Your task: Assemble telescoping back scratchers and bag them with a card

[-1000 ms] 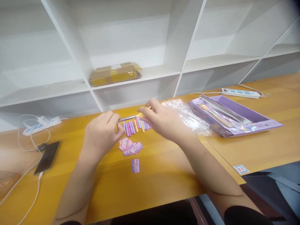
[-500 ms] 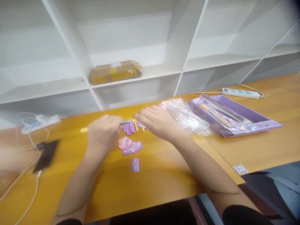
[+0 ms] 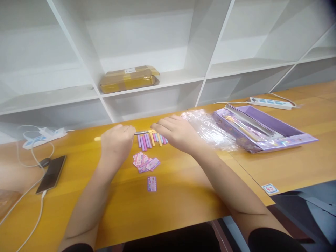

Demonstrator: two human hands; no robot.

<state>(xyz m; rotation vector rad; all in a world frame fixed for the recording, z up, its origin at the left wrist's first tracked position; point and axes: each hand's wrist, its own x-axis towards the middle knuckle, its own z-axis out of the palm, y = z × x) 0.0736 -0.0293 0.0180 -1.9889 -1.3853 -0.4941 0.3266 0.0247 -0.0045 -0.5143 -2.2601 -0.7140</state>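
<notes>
My left hand (image 3: 117, 145) is closed around the yellow handle of a slim paintbrush (image 3: 141, 133). Its handle end sticks out to the left of the fist, and its silver metal part shows on the right. The fingers of my right hand (image 3: 177, 134) are closed at the yellow tip of the brush, partly hiding it. Behind and below the brush lies a row of several small coloured sticks (image 3: 144, 142) in purple, pink, yellow and blue. A loose pile of small printed cards (image 3: 144, 162) lies nearer to me, with a single card (image 3: 151, 184) in front.
To the right are clear plastic wrapping (image 3: 208, 129) and an open purple box (image 3: 275, 120) with long items inside. A phone (image 3: 51, 174) on a cable and a power strip (image 3: 44, 137) lie left. Another power strip (image 3: 271, 103) is at the back right. A taped parcel (image 3: 128, 79) sits on the shelf.
Both hands, still on the paintbrush, have moved slightly up and a little to the right. More of the coloured sticks show below them. Cards and box look unmoved.
</notes>
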